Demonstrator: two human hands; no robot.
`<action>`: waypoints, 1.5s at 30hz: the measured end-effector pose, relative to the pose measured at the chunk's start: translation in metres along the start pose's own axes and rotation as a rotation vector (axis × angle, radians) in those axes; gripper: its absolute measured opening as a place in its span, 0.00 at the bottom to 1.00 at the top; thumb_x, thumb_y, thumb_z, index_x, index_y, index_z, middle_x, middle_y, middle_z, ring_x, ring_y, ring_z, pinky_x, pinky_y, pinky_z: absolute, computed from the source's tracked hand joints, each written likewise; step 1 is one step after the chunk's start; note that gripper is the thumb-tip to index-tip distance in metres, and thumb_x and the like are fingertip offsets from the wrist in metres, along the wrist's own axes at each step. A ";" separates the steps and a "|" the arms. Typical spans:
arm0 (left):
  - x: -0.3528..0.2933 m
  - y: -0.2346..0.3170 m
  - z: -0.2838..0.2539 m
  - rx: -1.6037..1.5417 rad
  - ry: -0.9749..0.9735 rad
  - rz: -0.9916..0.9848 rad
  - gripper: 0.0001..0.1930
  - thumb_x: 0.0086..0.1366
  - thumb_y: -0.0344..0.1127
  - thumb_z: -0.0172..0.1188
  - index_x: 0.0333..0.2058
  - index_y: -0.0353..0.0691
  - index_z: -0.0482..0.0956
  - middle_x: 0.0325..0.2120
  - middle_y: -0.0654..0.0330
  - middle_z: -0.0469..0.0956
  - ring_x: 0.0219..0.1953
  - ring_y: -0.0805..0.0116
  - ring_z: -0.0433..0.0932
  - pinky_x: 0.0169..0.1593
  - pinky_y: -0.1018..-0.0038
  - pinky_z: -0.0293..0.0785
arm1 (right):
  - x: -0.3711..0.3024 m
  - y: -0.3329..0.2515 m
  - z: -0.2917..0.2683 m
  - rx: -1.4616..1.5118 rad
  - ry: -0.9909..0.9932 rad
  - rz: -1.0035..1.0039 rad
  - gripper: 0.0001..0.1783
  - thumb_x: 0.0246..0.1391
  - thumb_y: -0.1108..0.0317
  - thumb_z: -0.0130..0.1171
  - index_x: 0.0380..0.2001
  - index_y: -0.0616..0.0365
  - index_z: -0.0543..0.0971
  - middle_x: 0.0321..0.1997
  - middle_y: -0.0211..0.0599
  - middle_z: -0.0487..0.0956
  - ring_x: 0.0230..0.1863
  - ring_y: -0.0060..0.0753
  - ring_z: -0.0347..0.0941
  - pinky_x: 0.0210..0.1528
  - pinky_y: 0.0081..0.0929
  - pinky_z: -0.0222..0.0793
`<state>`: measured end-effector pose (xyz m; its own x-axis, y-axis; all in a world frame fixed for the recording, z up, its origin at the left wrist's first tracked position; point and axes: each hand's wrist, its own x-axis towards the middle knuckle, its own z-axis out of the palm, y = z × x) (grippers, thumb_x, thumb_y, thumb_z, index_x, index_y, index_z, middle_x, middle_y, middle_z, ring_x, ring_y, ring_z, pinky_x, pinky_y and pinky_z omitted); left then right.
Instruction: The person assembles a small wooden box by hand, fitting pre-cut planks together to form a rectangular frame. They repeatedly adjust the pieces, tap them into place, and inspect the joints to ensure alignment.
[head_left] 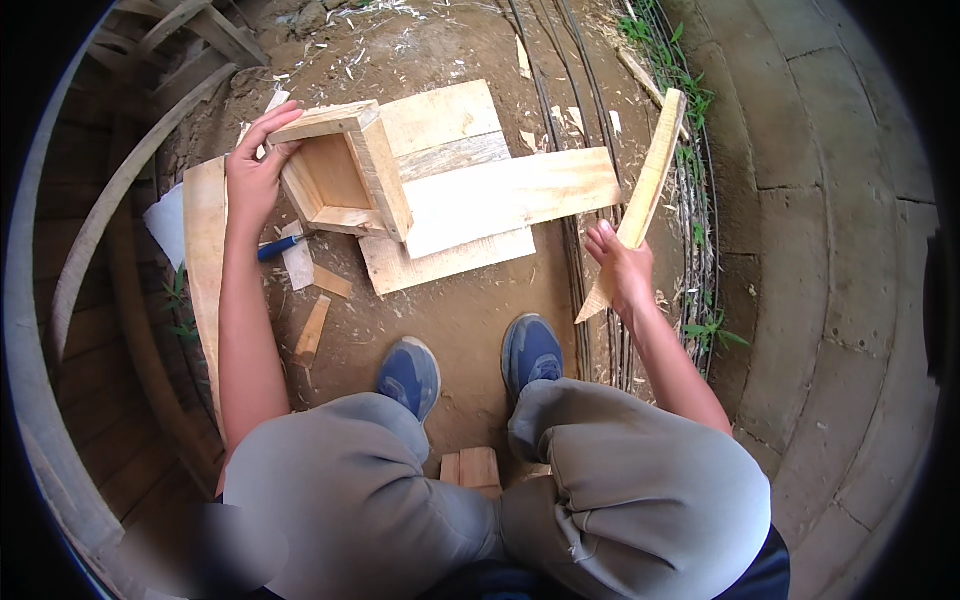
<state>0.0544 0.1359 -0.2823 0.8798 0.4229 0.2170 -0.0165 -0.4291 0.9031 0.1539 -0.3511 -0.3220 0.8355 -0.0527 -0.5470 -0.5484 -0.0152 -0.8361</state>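
Note:
My left hand (258,172) grips the upper left corner of a small open wooden box (375,165), which is tilted on its side. The box rests against pale boards (520,195) stacked crosswise on the ground. To the right, my right hand (625,265) is closed around a long narrow strip of wood (655,165) with a pointed lower end. That strip is held upright, apart from the box. Below my left hand lies a tool with a blue handle (279,247), its far end over a small wood scrap (298,262).
Loose offcuts (312,330) and shavings lie on the dirt. A long board (205,270) stands by my left forearm. Dark rods (575,270) run along the ground near a stone wall (800,260). Wooden blocks (472,468) sit between my legs. Curved timber (125,190) is at left.

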 end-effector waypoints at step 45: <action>0.039 0.025 0.100 0.309 -0.190 -0.297 0.16 0.65 0.36 0.68 0.50 0.40 0.86 0.39 0.52 0.87 0.39 0.66 0.86 0.46 0.69 0.78 | -0.013 -0.027 0.077 -0.210 -0.144 -0.018 0.14 0.54 0.83 0.66 0.42 0.66 0.74 0.42 0.41 0.81 0.42 0.32 0.80 0.48 0.31 0.78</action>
<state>0.1358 0.0624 -0.2884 0.8969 0.4220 -0.1319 0.3659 -0.5411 0.7572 0.1602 -0.2732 -0.2951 0.8333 0.0920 -0.5451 -0.5164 -0.2227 -0.8269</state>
